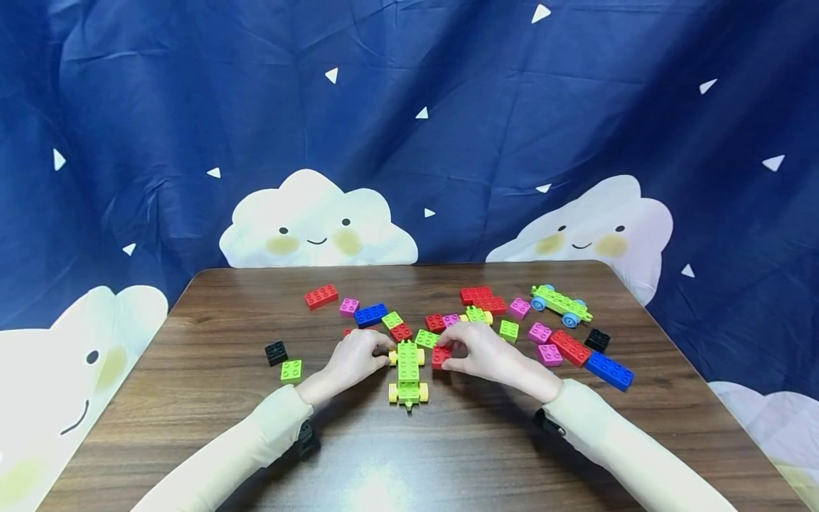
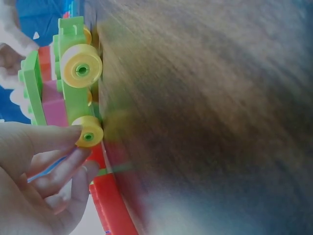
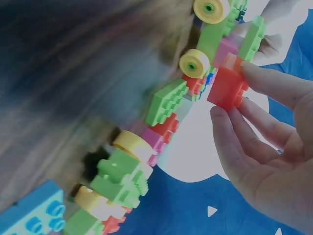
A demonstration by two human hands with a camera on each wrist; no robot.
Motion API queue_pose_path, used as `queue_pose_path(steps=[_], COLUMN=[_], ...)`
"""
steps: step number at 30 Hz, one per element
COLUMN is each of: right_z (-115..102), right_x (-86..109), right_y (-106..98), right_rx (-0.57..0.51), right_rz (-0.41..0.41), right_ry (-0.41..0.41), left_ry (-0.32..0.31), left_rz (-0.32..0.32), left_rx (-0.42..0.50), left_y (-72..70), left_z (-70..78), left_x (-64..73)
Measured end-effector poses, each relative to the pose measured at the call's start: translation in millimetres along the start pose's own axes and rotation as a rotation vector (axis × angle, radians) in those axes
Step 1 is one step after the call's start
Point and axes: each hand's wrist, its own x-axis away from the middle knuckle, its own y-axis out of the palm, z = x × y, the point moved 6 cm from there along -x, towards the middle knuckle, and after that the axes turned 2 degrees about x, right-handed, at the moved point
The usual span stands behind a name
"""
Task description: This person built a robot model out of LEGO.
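Note:
A lime-green toy car base (image 1: 409, 390) with yellow wheels stands mid-table, a pink brick (image 2: 54, 103) on it and a green plate (image 2: 33, 88) on top of that. My left hand (image 1: 352, 358) is at the car's left side; its fingers (image 2: 63, 136) pinch the yellow wheel (image 2: 89, 132) at the far end. On the car's right, my right hand (image 1: 483, 352) holds a small red brick (image 3: 227, 85) between thumb and fingertips, above table level in the right wrist view.
Behind the hands lie loose bricks, including a blue brick (image 1: 371, 315) and a red one (image 1: 321, 296). A second green car base (image 1: 561, 304) with blue wheels stands at the back right. Black (image 1: 276, 353) and green (image 1: 291, 370) bricks sit at the left.

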Motion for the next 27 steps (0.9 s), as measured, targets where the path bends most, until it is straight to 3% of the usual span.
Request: queue_pose_path(steps=[12, 18, 27], right_z=[-16, -23, -30], right_x=[-14.0, -19.6, -29.9], right_y=[-13, -14, -6], right_rx=[0.002, 0.031, -0.046], right_rz=[0.014, 0.055, 0.022], right_ry=[-0.021, -0.075, -0.099], left_ry=[-0.006, -0.012, -0.004], left_rz=[0.000, -0.008, -0.031], left_rx=[-0.001, -0.007, -0.025], left_y=[1.5, 1.5, 1.8], left_z=[-1.3, -1.7, -1.6], left_x=[-2.0, -2.8, -2.1])
